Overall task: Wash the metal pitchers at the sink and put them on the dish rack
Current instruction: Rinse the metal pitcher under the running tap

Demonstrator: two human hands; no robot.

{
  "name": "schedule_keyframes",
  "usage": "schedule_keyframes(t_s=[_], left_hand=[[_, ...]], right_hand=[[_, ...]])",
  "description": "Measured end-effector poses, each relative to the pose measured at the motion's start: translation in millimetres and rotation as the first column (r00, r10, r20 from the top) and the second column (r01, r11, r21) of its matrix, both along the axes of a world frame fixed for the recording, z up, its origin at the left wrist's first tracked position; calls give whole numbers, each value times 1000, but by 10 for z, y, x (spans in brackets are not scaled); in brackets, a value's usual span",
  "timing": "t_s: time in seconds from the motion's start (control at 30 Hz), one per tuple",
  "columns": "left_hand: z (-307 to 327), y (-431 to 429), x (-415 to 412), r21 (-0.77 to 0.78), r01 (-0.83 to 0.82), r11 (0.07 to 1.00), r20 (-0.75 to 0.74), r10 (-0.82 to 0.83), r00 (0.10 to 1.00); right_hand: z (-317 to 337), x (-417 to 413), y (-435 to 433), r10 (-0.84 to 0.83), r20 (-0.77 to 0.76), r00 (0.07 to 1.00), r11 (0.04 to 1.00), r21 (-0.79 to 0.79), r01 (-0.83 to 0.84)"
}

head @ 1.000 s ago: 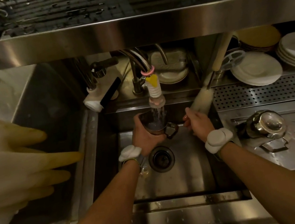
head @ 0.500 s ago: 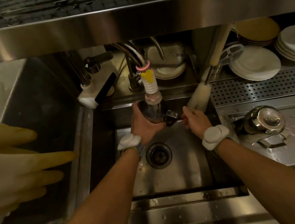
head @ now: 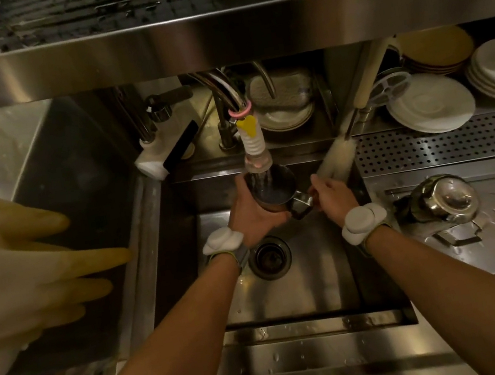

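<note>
A small metal pitcher (head: 274, 187) is held over the sink (head: 305, 276), mouth up under the tap nozzle (head: 256, 159), and water runs into it. My left hand (head: 253, 216) grips its body from the left. My right hand (head: 334, 197) pinches its handle on the right side. A second metal pitcher (head: 440, 201) lies on its side on the wet counter to the right of the sink. The dish rack (head: 140, 1) sits on the steel shelf above, at the top of the view.
A white bottle brush (head: 338, 156) leans at the sink's back right corner. Stacked white plates (head: 430, 104) stand behind a perforated drain panel (head: 446, 142). Yellow rubber gloves (head: 16, 271) hang at the left. The drain (head: 270, 256) lies below my hands.
The pitcher has risen closer to the nozzle and tipped so its mouth faces up under the stream. Both hands keep their hold on it.
</note>
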State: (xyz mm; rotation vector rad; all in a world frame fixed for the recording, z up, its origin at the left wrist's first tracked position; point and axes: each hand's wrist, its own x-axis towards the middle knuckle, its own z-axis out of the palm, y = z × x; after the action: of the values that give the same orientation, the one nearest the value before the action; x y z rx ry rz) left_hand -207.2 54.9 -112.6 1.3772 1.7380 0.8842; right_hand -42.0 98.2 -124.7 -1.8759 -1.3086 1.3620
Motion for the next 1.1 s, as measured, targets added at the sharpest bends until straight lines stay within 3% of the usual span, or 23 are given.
schedule_keyframes(t_s=[0.47,0.67,0.93,1.1], left_hand=[[126,-53,-197,-18,-63,998,-7,63,998],[142,-19,-81,-46,21,999,-44,-23,999],[184,4,-212,-76,-14,997,-134,4,991],[318,-146,-419,-209,-47,977,-349,-29,937]], right_hand=[[129,-42,-55,67,7,998,997,38,-67],[138,28,-98,76,7,997,997,28,-76],[175,84,-154,85,-4,996,995,54,-85],[234,4,-239,90,-42,995,994,66,-87]])
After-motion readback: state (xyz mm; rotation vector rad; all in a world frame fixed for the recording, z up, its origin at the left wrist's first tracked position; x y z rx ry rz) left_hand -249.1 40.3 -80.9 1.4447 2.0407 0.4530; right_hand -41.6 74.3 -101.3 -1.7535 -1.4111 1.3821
